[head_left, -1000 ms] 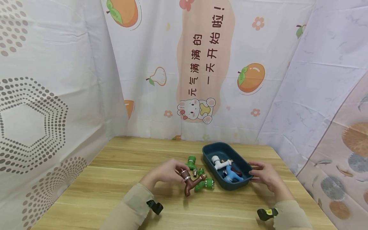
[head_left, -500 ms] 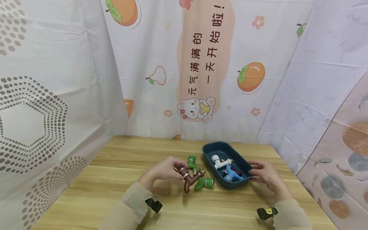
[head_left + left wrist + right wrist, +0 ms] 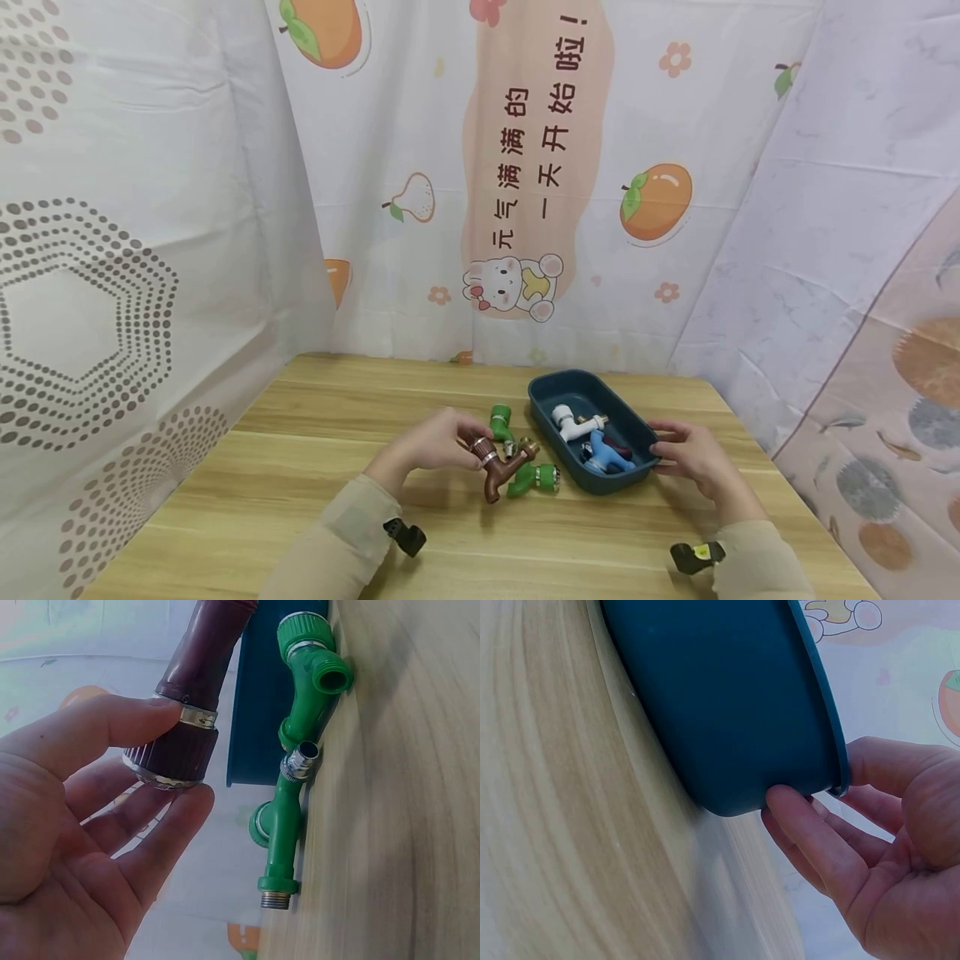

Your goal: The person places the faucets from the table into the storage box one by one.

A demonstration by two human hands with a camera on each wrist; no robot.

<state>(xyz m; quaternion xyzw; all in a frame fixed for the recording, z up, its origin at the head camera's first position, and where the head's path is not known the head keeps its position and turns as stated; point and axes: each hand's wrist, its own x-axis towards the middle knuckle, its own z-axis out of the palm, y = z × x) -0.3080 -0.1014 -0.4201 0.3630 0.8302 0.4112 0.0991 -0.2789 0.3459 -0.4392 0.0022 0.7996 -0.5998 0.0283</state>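
Observation:
My left hand (image 3: pixel 441 442) pinches a brown tap (image 3: pixel 495 471) by its ribbed knob, thumb on one side and fingertips on the other. In the left wrist view the brown tap (image 3: pixel 196 667) is held apart from two green taps beside it. One green tap (image 3: pixel 534 479) lies near the tray, and the other green tap (image 3: pixel 501 421) lies behind the brown one. My right hand (image 3: pixel 697 462) touches the near right end of a dark blue tray (image 3: pixel 648 433) with its fingertips. In the right wrist view extended fingers (image 3: pixel 810 832) rest against the tray's outer wall (image 3: pixel 727 697).
Inside the tray are a white tap (image 3: pixel 576 427), a blue tap (image 3: pixel 606 457) and a dark red piece (image 3: pixel 621 446), partly hidden. The wooden table (image 3: pixel 360 392) has bare wood left of the taps. Printed curtains (image 3: pixel 420 275) stand at its back and sides.
My left hand has shifted the brown tap slightly up and away, so it covers part of a green tap. The tray and right hand have stayed in place.

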